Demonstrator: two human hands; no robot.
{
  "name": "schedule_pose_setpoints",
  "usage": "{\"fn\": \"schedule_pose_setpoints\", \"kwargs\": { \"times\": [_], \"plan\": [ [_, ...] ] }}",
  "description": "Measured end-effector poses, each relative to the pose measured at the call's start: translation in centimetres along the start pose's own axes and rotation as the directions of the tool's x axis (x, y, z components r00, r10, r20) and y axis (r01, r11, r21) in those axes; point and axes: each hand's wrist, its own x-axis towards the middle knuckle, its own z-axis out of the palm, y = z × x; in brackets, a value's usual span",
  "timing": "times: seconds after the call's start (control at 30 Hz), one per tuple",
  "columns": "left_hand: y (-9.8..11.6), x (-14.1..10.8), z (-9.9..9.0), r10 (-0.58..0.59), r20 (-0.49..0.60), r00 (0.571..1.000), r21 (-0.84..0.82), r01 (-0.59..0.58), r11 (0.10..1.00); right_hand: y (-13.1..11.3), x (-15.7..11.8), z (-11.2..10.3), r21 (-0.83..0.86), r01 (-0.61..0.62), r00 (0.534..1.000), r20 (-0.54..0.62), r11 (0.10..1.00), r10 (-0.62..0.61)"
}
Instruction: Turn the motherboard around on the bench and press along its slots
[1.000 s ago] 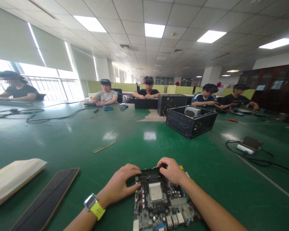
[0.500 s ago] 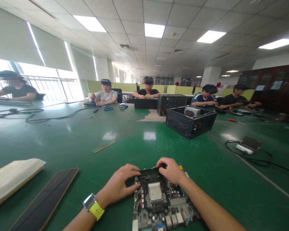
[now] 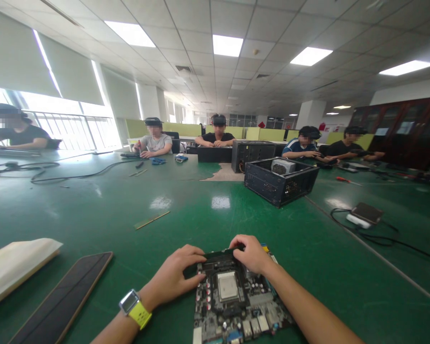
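A motherboard (image 3: 245,300) lies flat on the green table in front of me, with a pale square processor (image 3: 228,285) in its socket. Along the far edge a dark, narrow memory module (image 3: 218,254) stands in the slot area; whether it is fully seated I cannot tell. My left hand (image 3: 179,272), with a yellow-strapped watch (image 3: 135,308) on its wrist, holds the board's far left corner, index finger by the module's end and thumb lower on the edge. My right hand (image 3: 251,254) bends its fingers over the module's right end, fingertips partly hidden.
To the left lie a dark flat panel (image 3: 62,296) and a pale padded packet (image 3: 19,267). A thin gold-edged strip (image 3: 152,220) rests ahead. Beyond stands an open computer case (image 3: 279,184); a black box with cables (image 3: 367,213) is at right. Several people sit around the table.
The view has turned slightly, so everything sits a little further left. Both hands keep nearly the same place on the motherboard and memory module.
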Motion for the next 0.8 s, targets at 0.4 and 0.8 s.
{"fn": "schedule_pose_setpoints", "kwargs": {
  "times": [0.4, 0.8],
  "plan": [
    [0.2, 0.2, -0.1, 0.023, 0.010, 1.000, 0.030, -0.023, 0.999, 0.4, 0.1, 0.1, 0.006, 0.001, 1.000, 0.005, 1.000, -0.001],
    [0.4, 0.1, -0.1, 0.047, -0.010, 0.999, 0.034, -0.047, 0.998, -3.7, -0.7, -0.4, -0.331, -0.006, 0.998, -0.067, 0.944, -0.017]
  ]
}}
